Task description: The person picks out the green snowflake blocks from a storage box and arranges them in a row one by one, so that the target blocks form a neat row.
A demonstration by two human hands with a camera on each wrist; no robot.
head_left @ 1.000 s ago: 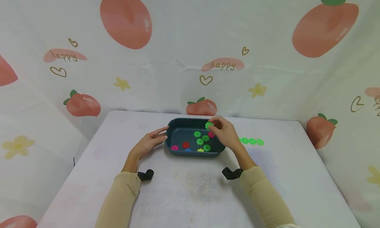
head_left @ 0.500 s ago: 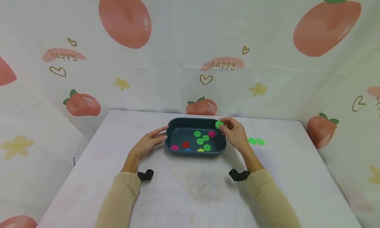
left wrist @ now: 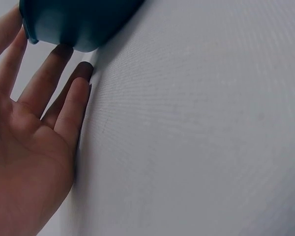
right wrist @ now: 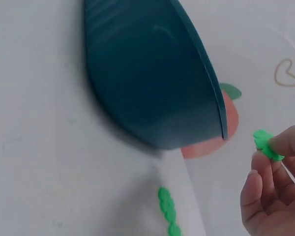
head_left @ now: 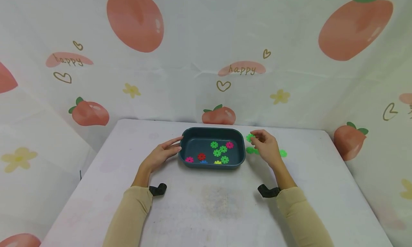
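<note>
A dark teal rectangular tray stands on the table with several notched, flower-shaped plastic discs in it. My left hand is at the tray's left end, its fingers extended against the wall; the left wrist view shows the fingertips at the tray's underside and rim. Just past the right end, my right hand pinches a green notched disc between thumb and fingers, above the table. Below that hand a row of green discs lies on the table, its middle hidden by the hand.
Inside the tray are several green discs, a red disc, two pink discs, and partly hidden blue and yellow ones. A white cloth printed with peaches hangs behind the table's back edge.
My right hand has carried the green disc rightward, from above the tray to above the table beside it. The left hand has stayed at the tray's left end.
</note>
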